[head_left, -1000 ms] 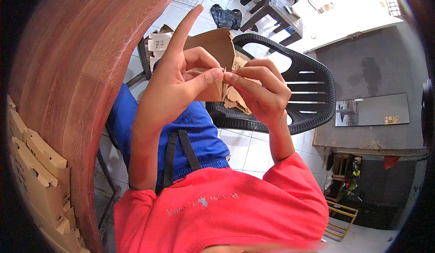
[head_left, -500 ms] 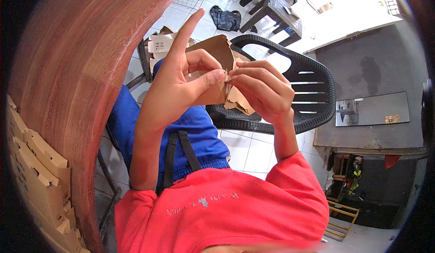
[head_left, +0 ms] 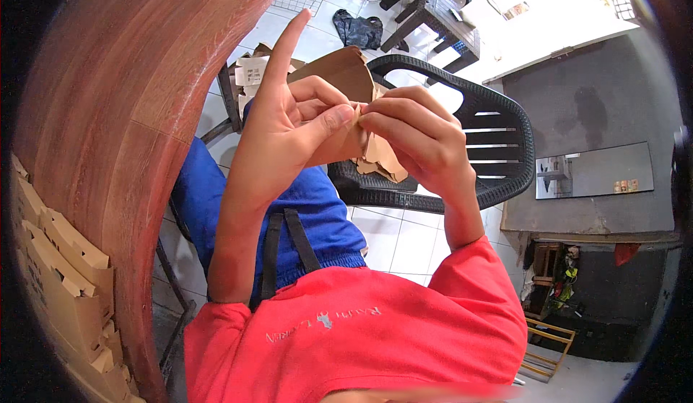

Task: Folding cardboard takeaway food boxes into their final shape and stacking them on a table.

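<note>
A folded piece of brown cardboard (head_left: 336, 67) is held up in front of me, over my lap and beside the chair. My left hand (head_left: 292, 118) pinches its edge between thumb and bent fingers, with one finger stretched straight up. Close by, my right hand (head_left: 419, 129) pinches the same edge, its fingertips nearly touching my left thumb. What exactly lies between the fingertips is too small to make out. Behind my hands, more torn cardboard pieces (head_left: 381, 159) lie on the seat of a black plastic chair (head_left: 498, 125).
To my left runs a reddish-brown wooden surface (head_left: 144, 93). Flattened cardboard boxes (head_left: 68, 273) are stacked at the lower left. More cardboard (head_left: 251, 72) lies beyond my left hand. A dark bag (head_left: 359, 29) rests on the white tiled floor, near a dark table (head_left: 440, 17).
Both hands stay on the cardboard and have shifted slightly. The cardboard's upper edge has risen a little, and my right hand has turned somewhat, its fingertips closer to my left thumb.
</note>
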### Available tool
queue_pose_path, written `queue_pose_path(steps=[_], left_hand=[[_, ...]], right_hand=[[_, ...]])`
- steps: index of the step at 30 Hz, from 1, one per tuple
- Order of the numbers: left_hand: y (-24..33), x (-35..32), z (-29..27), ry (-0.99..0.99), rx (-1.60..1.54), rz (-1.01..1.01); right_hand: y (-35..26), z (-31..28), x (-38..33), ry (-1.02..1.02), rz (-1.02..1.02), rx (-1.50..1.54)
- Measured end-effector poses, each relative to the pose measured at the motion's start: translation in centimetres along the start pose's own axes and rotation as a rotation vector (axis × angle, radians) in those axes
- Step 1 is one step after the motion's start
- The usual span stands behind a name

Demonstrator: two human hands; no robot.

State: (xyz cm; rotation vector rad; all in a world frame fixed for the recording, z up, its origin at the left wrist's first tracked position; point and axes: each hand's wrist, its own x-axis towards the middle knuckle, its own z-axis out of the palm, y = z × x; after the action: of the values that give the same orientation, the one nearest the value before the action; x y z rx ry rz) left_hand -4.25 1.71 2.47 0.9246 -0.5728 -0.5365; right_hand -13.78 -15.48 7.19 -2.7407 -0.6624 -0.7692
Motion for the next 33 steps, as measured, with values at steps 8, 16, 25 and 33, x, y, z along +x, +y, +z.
queue_pose_path(steps=[8, 16, 25, 33], left_hand=[[-0.6, 0.5, 0.1, 0.021, 0.023, 0.003], [-0.7, 0.7, -0.1, 0.059, 0.0, 0.021], [-2.6, 1.8, -0.5, 0.152, 0.216, 0.163], [-5.3, 2.8, -1.8, 0.157, 0.304, 0.192]], right_hand=[[0.9, -0.5, 0.0, -0.159, -0.018, 0.017], [0.9, 0.4, -0.1, -0.041, 0.15, 0.187], [0.1, 4.6, 0.3, 0.173, 0.655, 0.432], [2.2, 7.3, -0.4, 0.45, 1.068, 1.134]])
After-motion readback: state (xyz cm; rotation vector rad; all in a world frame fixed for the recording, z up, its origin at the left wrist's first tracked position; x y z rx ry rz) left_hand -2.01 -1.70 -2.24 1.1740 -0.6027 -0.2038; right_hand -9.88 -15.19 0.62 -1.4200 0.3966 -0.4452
